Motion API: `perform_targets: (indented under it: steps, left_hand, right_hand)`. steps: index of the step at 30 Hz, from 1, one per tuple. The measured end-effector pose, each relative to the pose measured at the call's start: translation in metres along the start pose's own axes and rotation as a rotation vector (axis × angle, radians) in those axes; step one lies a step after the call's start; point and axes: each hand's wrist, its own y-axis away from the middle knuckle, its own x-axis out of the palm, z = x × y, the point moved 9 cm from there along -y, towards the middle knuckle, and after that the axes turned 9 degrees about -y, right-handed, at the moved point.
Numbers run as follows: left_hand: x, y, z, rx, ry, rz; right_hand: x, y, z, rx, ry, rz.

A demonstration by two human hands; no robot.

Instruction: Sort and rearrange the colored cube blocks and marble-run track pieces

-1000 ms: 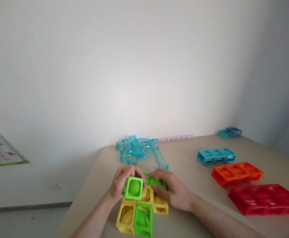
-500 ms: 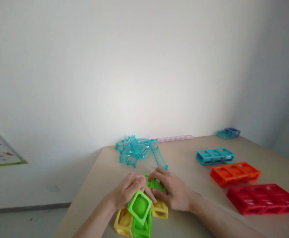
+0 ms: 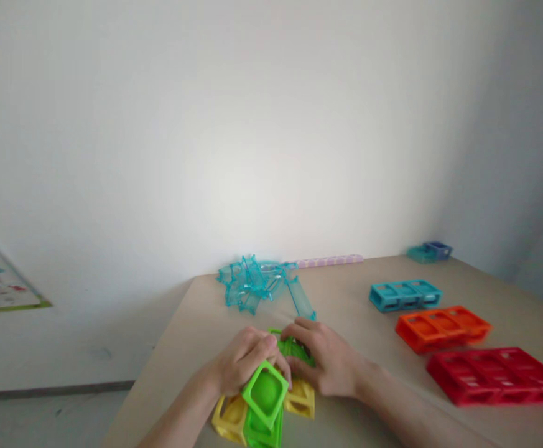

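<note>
My left hand [image 3: 252, 356] is closed on a bright green square block [image 3: 265, 393], which is turned like a diamond over other pieces. Beneath it lie another green block [image 3: 262, 429], a yellow block [image 3: 231, 420] on the left and a yellow block [image 3: 300, 399] on the right. My right hand [image 3: 322, 354] has its fingers wrapped round a green piece [image 3: 295, 350] just behind the right yellow block. The two hands are close together, and the fingertips of my left hand are partly hidden behind the diamond-turned block.
Translucent teal pieces [image 3: 252, 283] lie in a pile near the wall, by a pale purple strip [image 3: 329, 261]. On the right are a teal block row [image 3: 405, 295], an orange one [image 3: 443, 328] and a red one [image 3: 497, 375]. A dark blue piece [image 3: 438, 250] sits at the far corner.
The green block in my left hand has shifted slightly right and down. The green and yellow pieces below have moved slightly left. My right hand has barely moved.
</note>
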Motion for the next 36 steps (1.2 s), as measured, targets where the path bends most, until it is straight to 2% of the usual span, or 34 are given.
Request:
perform_targets:
  steps: [8,18,26,29,34,36]
  left_hand:
    - [-0.002,0.001,0.006,0.008,-0.071,-0.015]
    - [-0.004,0.001,0.003,-0.003,-0.059,-0.042]
    - [-0.002,0.002,0.016,-0.089,0.197,-0.028]
    - [-0.017,0.001,0.02,-0.133,0.265,-0.141]
    - [-0.051,0.009,0.047,-0.266,0.457,-0.552]
    - [-0.055,0.012,0.056,-0.286,0.492,-0.641]
  right_hand:
    - [-0.003,0.002,-0.001,0.02,0.022,-0.04]
    - [-0.015,0.005,-0.001,0.033,0.004,-0.14]
    - [-0.048,0.014,-0.009,0.04,-0.156,-0.446]
    - [-0.053,0.019,-0.012,0.021,-0.224,-0.53]
    - [-0.051,0.022,-0.005,-0.083,-0.221,-0.569]
    - [-0.05,0.022,-0.002,-0.105,-0.202,-0.563]
